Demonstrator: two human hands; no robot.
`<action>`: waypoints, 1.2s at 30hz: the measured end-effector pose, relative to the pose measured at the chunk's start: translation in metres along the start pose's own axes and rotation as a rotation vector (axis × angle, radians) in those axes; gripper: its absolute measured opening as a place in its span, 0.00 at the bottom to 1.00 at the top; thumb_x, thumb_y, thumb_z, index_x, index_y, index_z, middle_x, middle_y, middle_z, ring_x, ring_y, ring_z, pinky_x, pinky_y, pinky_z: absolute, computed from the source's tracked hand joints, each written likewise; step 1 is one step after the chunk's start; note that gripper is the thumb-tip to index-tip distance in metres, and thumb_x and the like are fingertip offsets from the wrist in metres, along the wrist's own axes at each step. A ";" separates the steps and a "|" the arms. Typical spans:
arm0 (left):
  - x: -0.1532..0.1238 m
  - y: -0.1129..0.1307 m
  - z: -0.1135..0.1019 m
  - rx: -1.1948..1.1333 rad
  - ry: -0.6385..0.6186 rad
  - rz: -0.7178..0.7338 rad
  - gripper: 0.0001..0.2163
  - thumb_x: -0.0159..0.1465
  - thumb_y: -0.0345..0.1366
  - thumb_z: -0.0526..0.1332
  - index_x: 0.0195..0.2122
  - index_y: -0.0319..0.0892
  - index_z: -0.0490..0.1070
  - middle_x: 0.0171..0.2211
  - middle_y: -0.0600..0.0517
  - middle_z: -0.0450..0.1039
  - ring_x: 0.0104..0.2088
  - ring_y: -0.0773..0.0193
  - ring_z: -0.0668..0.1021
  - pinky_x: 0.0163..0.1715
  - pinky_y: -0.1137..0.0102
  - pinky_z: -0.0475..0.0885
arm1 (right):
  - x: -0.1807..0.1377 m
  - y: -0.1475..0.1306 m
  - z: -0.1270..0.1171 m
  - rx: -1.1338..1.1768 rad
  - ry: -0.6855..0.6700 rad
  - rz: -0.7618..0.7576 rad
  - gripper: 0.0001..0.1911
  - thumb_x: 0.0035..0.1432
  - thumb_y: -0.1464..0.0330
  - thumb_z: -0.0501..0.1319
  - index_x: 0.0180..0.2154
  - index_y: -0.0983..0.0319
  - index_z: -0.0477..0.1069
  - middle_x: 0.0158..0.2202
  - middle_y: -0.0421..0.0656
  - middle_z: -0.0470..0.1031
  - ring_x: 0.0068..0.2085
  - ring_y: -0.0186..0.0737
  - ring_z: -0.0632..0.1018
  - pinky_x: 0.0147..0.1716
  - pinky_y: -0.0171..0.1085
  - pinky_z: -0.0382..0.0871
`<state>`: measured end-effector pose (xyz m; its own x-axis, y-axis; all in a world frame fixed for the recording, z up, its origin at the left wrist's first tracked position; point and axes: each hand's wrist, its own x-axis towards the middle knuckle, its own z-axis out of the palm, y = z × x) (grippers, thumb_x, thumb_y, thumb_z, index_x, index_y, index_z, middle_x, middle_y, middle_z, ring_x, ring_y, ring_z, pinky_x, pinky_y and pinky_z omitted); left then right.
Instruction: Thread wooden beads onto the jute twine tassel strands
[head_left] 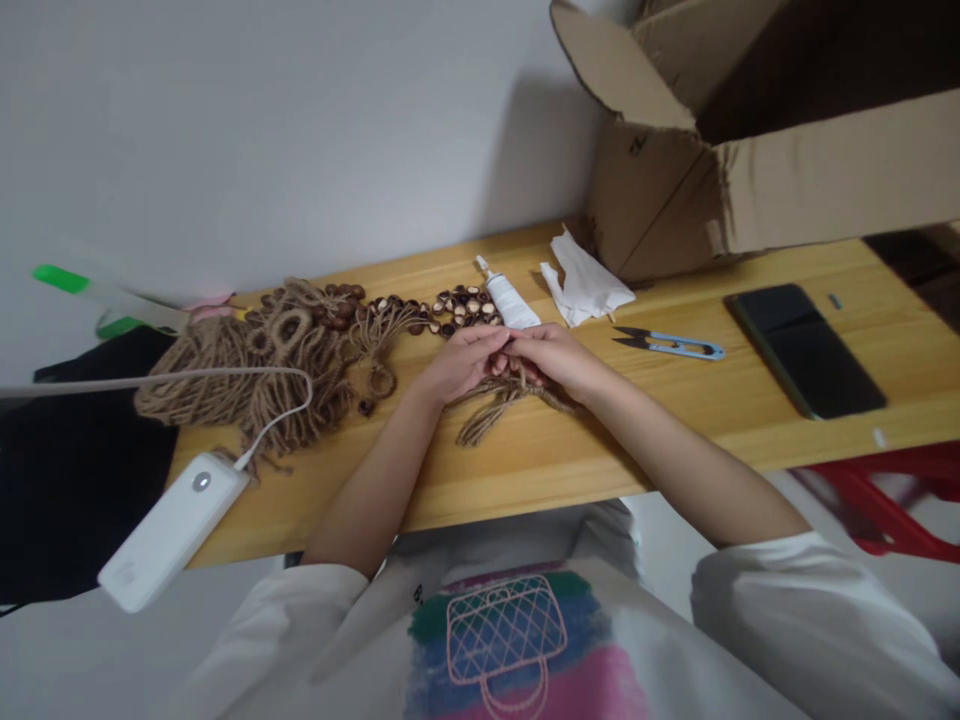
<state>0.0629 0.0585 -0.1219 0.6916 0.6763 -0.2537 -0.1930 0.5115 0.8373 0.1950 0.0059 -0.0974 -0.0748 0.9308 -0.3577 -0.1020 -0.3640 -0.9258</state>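
Note:
Over the middle of the wooden table, my left hand (471,360) and my right hand (553,356) meet with their fingertips pinched together. Both are closed on a piece of brown jute cord (495,410), whose loose strands hang below the fingers onto the wood. Whatever sits right between the fingertips is hidden. A white glue tube (513,300) lies just beyond the hands. To its left are several dark brown, pale-faced halved beads or nuts (461,305). Further left rests a big heap of jute cords (225,375), with a knotted tassel (375,335) near it.
Blue thread snips (671,345), a crumpled white tissue (589,280) and a black phone (806,350) lie to the right. An open cardboard box (667,200) stands at the back right. At the front left, a white power bank (172,530) with a cable overhangs the table edge.

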 end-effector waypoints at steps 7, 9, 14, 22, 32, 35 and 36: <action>0.000 0.000 -0.001 -0.006 -0.008 -0.009 0.06 0.57 0.33 0.67 0.29 0.34 0.78 0.16 0.54 0.68 0.18 0.75 0.69 0.20 0.79 0.62 | -0.001 -0.001 0.001 -0.013 0.019 0.005 0.12 0.51 0.70 0.57 0.19 0.66 0.72 0.11 0.35 0.64 0.11 0.23 0.57 0.10 0.26 0.47; 0.000 0.000 -0.001 -0.008 -0.015 -0.003 0.06 0.57 0.33 0.67 0.29 0.34 0.78 0.16 0.54 0.69 0.18 0.75 0.69 0.19 0.79 0.62 | -0.002 -0.002 0.001 -0.018 0.019 0.002 0.12 0.51 0.70 0.56 0.19 0.66 0.72 0.11 0.35 0.64 0.11 0.23 0.57 0.10 0.26 0.47; 0.000 -0.001 -0.002 -0.020 -0.048 0.019 0.07 0.55 0.34 0.68 0.28 0.34 0.78 0.16 0.53 0.69 0.18 0.75 0.69 0.19 0.80 0.62 | -0.001 -0.001 0.001 -0.011 0.009 -0.004 0.12 0.51 0.70 0.56 0.19 0.66 0.72 0.10 0.35 0.62 0.11 0.23 0.56 0.10 0.26 0.47; 0.000 -0.001 -0.002 -0.028 -0.014 0.002 0.07 0.55 0.35 0.69 0.28 0.35 0.78 0.16 0.54 0.69 0.18 0.75 0.70 0.20 0.79 0.62 | -0.001 -0.003 0.000 0.001 0.001 0.007 0.11 0.49 0.72 0.55 0.19 0.66 0.71 0.11 0.36 0.64 0.11 0.24 0.58 0.10 0.26 0.47; 0.001 -0.002 -0.004 -0.031 -0.027 -0.002 0.15 0.47 0.41 0.73 0.29 0.35 0.79 0.20 0.53 0.72 0.20 0.75 0.69 0.20 0.78 0.60 | 0.000 0.006 -0.005 -0.054 0.019 -0.050 0.10 0.49 0.67 0.58 0.22 0.65 0.72 0.13 0.33 0.63 0.16 0.26 0.59 0.17 0.28 0.51; 0.000 0.000 -0.003 -0.053 -0.021 -0.026 0.15 0.47 0.41 0.73 0.30 0.34 0.79 0.21 0.51 0.73 0.20 0.75 0.70 0.21 0.77 0.61 | 0.000 0.008 -0.007 -0.078 0.005 -0.088 0.09 0.49 0.65 0.60 0.24 0.65 0.74 0.21 0.37 0.71 0.23 0.29 0.67 0.23 0.28 0.58; 0.000 0.001 -0.004 -0.067 -0.023 -0.036 0.15 0.47 0.41 0.73 0.29 0.33 0.78 0.21 0.51 0.73 0.20 0.75 0.69 0.21 0.77 0.61 | 0.000 0.008 -0.007 -0.082 -0.007 -0.094 0.10 0.50 0.64 0.60 0.25 0.64 0.74 0.23 0.38 0.72 0.24 0.29 0.68 0.24 0.29 0.58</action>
<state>0.0602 0.0608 -0.1228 0.7145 0.6449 -0.2713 -0.2130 0.5699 0.7936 0.2014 0.0035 -0.1062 -0.0760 0.9603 -0.2683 -0.0277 -0.2710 -0.9622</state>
